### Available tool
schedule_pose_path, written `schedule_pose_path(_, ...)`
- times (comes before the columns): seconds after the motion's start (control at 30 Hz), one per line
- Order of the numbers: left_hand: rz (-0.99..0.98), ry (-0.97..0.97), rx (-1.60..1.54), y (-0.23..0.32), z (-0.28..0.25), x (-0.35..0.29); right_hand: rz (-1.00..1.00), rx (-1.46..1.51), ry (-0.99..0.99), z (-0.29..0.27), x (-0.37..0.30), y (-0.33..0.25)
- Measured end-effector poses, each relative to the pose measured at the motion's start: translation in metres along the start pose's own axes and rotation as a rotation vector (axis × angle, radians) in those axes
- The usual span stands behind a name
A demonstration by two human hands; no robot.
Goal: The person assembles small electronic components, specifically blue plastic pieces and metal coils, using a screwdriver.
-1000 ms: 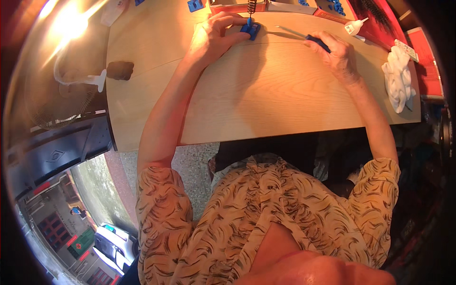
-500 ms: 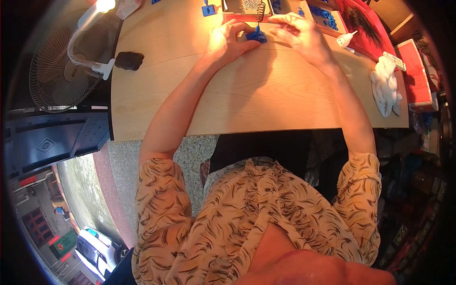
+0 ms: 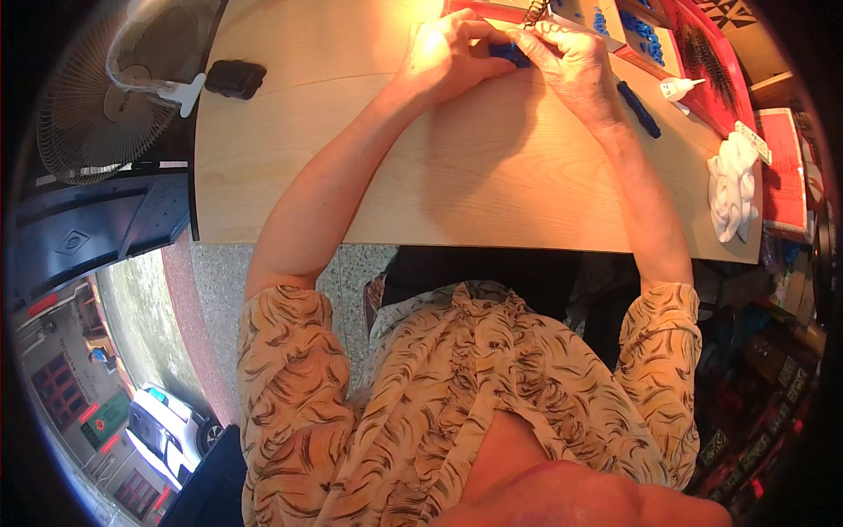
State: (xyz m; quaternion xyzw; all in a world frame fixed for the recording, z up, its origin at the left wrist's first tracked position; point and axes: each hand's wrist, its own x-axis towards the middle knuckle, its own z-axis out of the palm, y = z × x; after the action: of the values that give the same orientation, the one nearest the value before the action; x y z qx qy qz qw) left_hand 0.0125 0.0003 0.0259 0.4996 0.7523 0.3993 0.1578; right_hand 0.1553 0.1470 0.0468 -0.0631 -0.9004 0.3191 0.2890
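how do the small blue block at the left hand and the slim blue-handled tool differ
The small blue block looks short and chunky, while the slim blue-handled tool is long and narrow. The block is held in the left hand; the tool lies on the pale wooden table. Both show blue.

The bare left hand (image 3: 443,57) and the bare right hand (image 3: 575,66) are covering much of a small dark-blue plastic piece (image 3: 509,54), so its full outline is escaping view; whatever the right fingertips are pinching is not showing clearly. The top edge is cutting off a dark coiled metal spring (image 3: 536,10), a red-edged box (image 3: 492,9) and a curved white lamp arm (image 3: 112,53). Tiny blue pieces (image 3: 645,39) are appearing too small to tell apart. Deep shadow is blurring the lower-right clutter (image 3: 755,351).
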Motion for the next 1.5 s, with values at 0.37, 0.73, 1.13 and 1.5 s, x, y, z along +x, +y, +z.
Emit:
schedule_pose_path(0.37, 0.621, 0.521, -0.225, -0.058, 0.053, 0.023, -0.065, 0.007, 0.079, -0.003, 0.003, -0.021)
schedule_pose_path(0.73, 0.505, 0.333, -0.128, -0.035, 0.032, 0.015, -0.332, 0.233, 0.178, 0.004, 0.007, -0.005)
schedule_pose_path(1.13, 0.438, 0.286, 0.183, -0.002, 0.004, -0.007, -0.343, 0.186, 0.183, 0.007, 0.005, -0.012)
schedule_pose_path(1.5, 0.215, -0.024, -0.121, -0.039, 0.003, 0.015, -0.054, 0.055, 0.084, 0.007, -0.002, 0.008)
